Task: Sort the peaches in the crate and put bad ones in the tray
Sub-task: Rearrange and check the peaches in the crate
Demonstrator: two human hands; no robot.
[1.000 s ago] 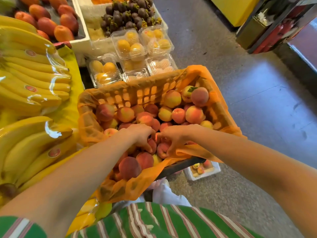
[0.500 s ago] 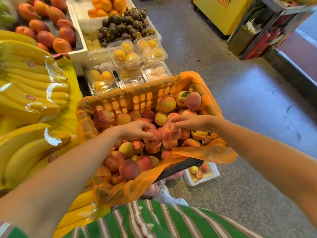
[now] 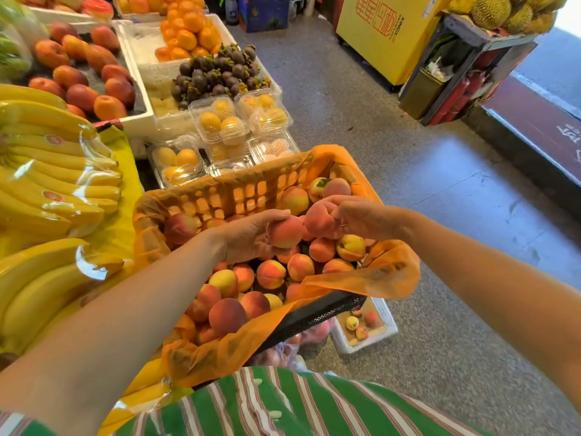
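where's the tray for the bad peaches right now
In the head view, the white tray sits on the floor at lower right of the orange-lined crate, partly tucked under its near corner, with a few peaches inside.

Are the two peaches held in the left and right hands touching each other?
Cannot tell. In the head view the left hand holds its peach right against the right hand's peach; their outlines meet with no visible gap, but one may simply overlap the other.

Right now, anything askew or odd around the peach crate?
The black mesh plastic crate sits tilted, its near-right corner overhanging the floor above the white foam tray. Its orange net liner droops over the right rim. The left hand and right hand each hold one peach; no visible spill.
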